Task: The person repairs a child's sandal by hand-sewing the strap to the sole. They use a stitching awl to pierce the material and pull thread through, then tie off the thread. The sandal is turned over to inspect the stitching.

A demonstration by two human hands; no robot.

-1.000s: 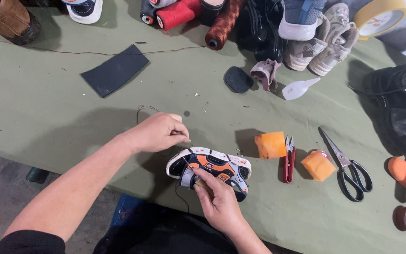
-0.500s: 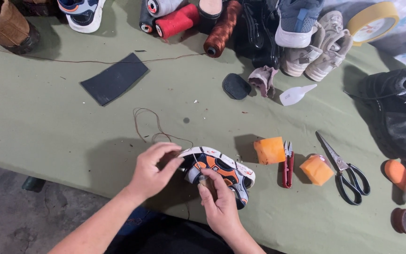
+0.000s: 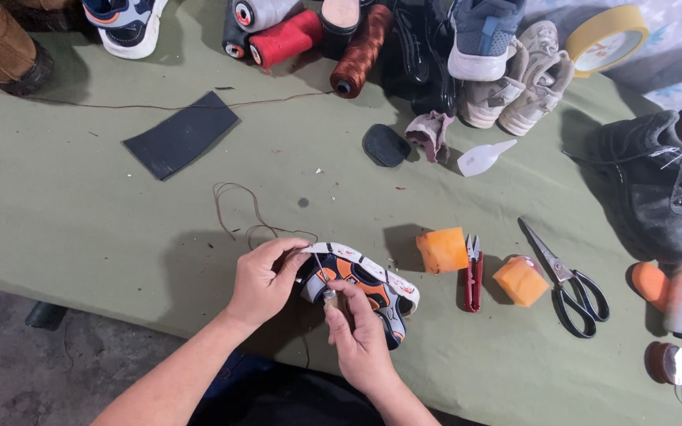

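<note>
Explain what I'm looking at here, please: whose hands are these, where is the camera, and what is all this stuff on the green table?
There is no machine: a person works with bare hands, filmed by a camera on their head looking down. The left hand grips a small shoe, turned sole-up, at its near end. The right hand pinches a small tool against the shoe; I cannot tell what kind. A loose thread curls from it across the green table. To the right lie two orange blocks, red snips and black scissors. Along the far edge are thread spools, more shoes, a dark flat patch and a tape roll.
</note>
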